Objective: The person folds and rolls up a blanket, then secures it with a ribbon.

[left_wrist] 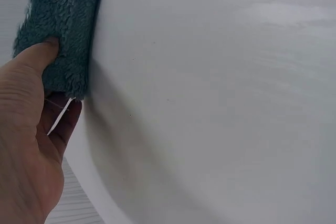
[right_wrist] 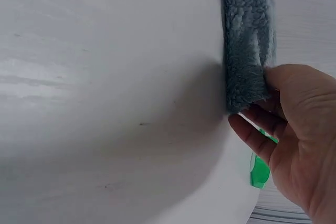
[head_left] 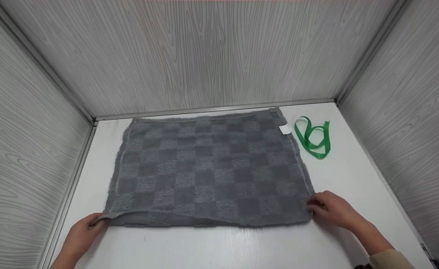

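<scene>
A grey checkered plush towel lies spread on the white table, a small white tag on its right edge. At the near left corner my left hand pinches the towel, and the near edge there is lifted and folded slightly. The left wrist view shows the thumb on top of the towel corner with fingers beneath. My right hand grips the near right corner, and in the right wrist view the thumb presses the fluffy towel edge from the side, fingers under it.
A loosely looped green ribbon lies to the right of the towel. The white table is bounded by wood-grain panels, with a back wall, a left wall and a right wall.
</scene>
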Tool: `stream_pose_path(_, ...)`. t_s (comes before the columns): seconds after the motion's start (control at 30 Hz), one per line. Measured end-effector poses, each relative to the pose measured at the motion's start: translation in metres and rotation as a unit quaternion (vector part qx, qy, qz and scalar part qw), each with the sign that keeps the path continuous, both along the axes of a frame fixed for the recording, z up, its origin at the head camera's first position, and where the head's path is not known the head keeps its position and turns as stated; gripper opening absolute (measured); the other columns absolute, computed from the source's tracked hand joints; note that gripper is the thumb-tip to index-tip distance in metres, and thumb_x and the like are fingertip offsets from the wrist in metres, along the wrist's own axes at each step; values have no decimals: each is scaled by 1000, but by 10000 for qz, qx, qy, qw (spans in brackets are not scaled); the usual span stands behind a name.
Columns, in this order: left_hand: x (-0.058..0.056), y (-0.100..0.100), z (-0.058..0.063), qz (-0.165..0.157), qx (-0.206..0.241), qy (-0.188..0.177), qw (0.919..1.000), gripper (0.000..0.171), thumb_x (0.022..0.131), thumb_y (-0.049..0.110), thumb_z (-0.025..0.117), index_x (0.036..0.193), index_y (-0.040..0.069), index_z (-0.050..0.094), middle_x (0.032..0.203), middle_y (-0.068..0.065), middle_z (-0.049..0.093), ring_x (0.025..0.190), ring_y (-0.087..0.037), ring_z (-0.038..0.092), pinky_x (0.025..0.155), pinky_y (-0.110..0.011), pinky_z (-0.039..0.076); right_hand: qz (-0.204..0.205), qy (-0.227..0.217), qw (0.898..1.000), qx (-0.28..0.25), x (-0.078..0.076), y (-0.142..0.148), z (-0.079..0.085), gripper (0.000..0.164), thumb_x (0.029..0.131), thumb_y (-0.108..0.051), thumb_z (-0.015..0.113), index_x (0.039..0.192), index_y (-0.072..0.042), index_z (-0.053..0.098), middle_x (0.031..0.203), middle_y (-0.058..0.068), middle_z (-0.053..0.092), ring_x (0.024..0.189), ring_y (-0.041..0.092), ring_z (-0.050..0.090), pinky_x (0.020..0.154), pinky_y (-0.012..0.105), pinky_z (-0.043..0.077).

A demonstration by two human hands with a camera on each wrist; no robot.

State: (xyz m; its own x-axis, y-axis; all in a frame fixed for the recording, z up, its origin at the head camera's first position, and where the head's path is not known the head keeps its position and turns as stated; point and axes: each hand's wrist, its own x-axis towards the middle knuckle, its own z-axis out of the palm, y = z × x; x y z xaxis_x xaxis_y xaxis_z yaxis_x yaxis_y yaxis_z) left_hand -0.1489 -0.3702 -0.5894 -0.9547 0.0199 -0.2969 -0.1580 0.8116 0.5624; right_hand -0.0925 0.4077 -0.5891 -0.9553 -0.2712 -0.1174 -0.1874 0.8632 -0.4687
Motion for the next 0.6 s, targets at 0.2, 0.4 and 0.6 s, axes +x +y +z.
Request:
stream_pose_path(0.2, -4, -5, -3, 255, 203, -119, 9994, 45, 107, 30, 55, 136, -4, 59, 137, -28, 58, 132, -50, 48, 106, -62, 41, 680, 321, 9944, 738, 9, -5, 3, 32, 78, -16, 85, 105, -20, 68, 103, -10, 60, 100, 17, 56, 82, 41, 53)
stream_pose_path(0.4, -6, -5, -2, 475, 526, -326, 9969, 52, 111, 36, 41, 143, -3, 53, 147, -26, 51, 139, -48, 41, 112, -60, 36, 805, 911, 9846, 1260, 11, -10, -4, 28, 82, -1, 82, 100, -17, 66, 97, -5, 60, 93, 19, 56, 76, 41, 53)
stream_pose_path(0.6, -8, -6, -2, 635, 648, -497, 9946, 55, 112, 37, 34, 147, -3, 48, 152, -26, 45, 143, -46, 36, 114, -58, 33, 716, 1128, 9832, 1246, 5, -11, -12, 28, 82, 4, 80, 99, -14, 66, 95, -2, 61, 89, 19, 57, 75, 38, 53)
